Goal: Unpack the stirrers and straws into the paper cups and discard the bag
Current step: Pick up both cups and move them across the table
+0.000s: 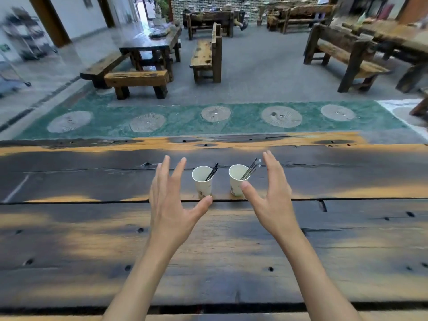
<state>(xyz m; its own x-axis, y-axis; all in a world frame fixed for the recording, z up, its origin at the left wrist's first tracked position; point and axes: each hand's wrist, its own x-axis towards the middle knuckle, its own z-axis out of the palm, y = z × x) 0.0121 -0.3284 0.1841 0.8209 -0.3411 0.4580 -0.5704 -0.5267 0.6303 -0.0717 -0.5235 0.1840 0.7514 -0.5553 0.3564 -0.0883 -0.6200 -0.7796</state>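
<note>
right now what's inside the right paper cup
Thin dark sticks lean out of the right paper cup over its right rim. Stirrers or straws, I cannot tell. The cup wall hides their lower ends and the bottom.

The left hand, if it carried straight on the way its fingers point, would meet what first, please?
Probably nothing: the left hand points past the left paper cup, over bare table. Depth is unclear.
</note>
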